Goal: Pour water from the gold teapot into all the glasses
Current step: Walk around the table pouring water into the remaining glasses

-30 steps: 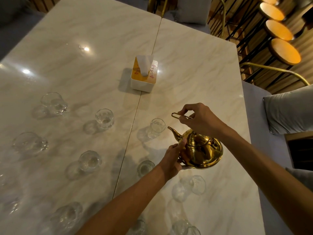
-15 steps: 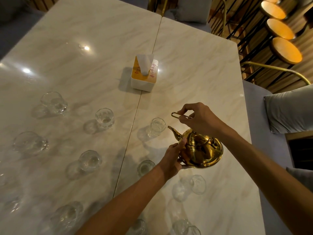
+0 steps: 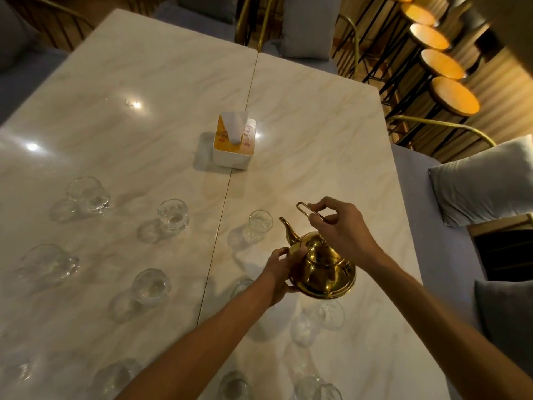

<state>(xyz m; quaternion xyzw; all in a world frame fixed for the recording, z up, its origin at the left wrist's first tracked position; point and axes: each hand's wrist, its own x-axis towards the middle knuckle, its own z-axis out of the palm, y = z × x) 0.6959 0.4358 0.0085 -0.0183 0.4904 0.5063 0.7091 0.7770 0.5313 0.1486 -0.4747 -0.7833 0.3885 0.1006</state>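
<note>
The gold teapot (image 3: 324, 269) hangs tilted above the marble table (image 3: 302, 140), its spout pointing up-left toward a clear glass (image 3: 259, 225). My right hand (image 3: 340, 229) pinches the teapot's thin wire handle from above. My left hand (image 3: 281, 272) holds the pot's left side and underside. Several more clear glasses stand around: one (image 3: 172, 214) left of the seam, one (image 3: 88, 193) far left, one (image 3: 150, 285) nearer me, and a pair (image 3: 320, 319) under the pot. Another glass is partly hidden behind my left wrist.
A white tissue box (image 3: 234, 144) with an orange top stands on the table's seam further back. Grey cushions (image 3: 478, 183) lie on the bench at right. Round wooden stools (image 3: 454, 95) line the far right. More glasses (image 3: 315, 386) sit at the near edge.
The view has shifted a little and the teapot's spout now stands slightly higher, close beside the glass. Both hands keep their hold.
</note>
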